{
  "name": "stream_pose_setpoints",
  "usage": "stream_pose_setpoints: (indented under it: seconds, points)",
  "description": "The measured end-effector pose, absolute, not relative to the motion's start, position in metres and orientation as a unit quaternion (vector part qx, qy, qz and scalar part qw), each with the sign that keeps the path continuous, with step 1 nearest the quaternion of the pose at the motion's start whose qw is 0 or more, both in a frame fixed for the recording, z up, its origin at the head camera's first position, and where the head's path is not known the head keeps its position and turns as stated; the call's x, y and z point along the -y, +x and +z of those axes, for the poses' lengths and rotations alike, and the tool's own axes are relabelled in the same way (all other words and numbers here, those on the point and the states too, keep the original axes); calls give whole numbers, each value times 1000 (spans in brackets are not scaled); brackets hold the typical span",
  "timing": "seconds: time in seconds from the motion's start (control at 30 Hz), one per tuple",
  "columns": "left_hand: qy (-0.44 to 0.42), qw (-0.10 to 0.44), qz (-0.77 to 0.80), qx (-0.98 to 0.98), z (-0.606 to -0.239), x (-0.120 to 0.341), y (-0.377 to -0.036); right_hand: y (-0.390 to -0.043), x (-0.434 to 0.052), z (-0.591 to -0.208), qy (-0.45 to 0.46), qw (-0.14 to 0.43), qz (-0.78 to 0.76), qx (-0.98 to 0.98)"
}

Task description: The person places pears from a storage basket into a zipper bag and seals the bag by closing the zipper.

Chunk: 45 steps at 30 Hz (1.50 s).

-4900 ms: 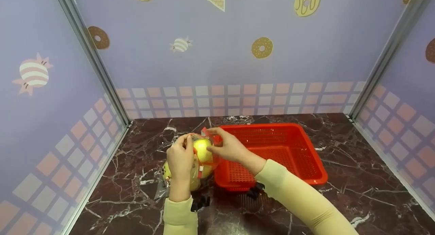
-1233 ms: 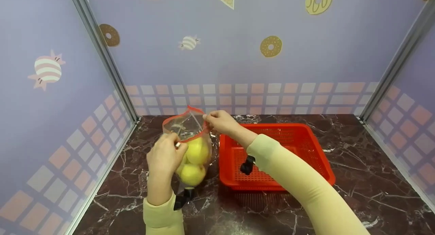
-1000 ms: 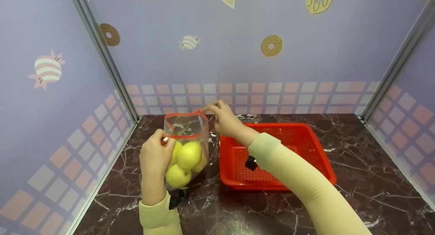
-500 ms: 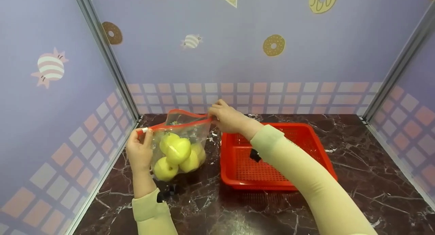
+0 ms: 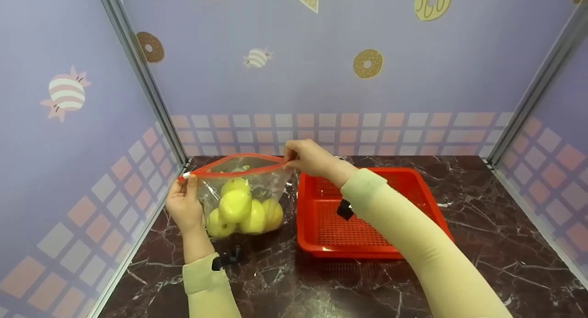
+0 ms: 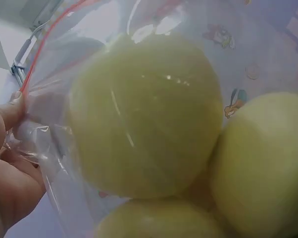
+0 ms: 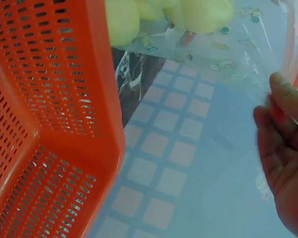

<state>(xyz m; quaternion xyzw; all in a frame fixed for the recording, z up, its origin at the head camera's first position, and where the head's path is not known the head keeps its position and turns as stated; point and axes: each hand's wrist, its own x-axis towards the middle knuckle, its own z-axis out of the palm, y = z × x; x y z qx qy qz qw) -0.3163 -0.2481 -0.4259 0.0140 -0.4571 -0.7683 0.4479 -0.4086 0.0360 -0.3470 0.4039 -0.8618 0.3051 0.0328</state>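
Observation:
A clear slider bag [image 5: 275, 182] with a red zip edge holds several yellow-green apples [image 5: 235, 206]. My left hand [image 5: 184, 205] pinches its left top corner beside a small white slider [image 5: 186, 175]. At the opposite corner, my right hand [image 5: 314, 159] grips the red edge between thumb and fingers. Between the hands the mouth is stretched wide, its front and back edges parted in the middle. In the left wrist view, apples [image 6: 146, 119] fill most of the picture behind the plastic. Whether the bag's bottom touches the table cannot be told.
A red perforated plastic basket [image 5: 374, 251] stands right of the bag, under my right forearm, with no contents visible. The dark marbled tabletop [image 5: 294, 286] is enclosed by lilac panels [image 5: 312, 88] with printed sweets at the back and both sides.
From close together over the bunched bag, my hands have spread apart, the left one moving left. The bag's mouth has gone from a rounded gape to a long narrow opening.

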Motion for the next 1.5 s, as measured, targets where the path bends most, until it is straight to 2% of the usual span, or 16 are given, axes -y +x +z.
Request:
stream_pose_setpoints:
  seconds: [0.17, 0.43, 0.67, 0.93, 1.1, 1.3, 1.5]
  points:
    - [26, 462, -819, 340, -433, 247, -324, -414, -40, -345, 372, 38, 349, 859]
    - [-31, 454, -845, 280, -466, 240, -327, -421, -43, -351, 309, -4, 332, 891]
    - [-83, 436, -869, 219, -476, 233, -329, -418, -41, -355, 308, -11, 328, 893]
    - [-43, 462, -872, 155, -475, 228, -332, -406, -29, -358, 327, -19, 300, 896]
    - [-46, 474, -867, 147, -475, 226, -333, -399, -21, -355, 336, -22, 283, 898]
    - [-50, 482, -861, 156, -474, 222, -333, -380, 0, -351, 354, 12, 285, 891]
    - [-54, 483, -856, 177, -469, 216, -330, -348, 38, -345, 395, 100, 249, 879]
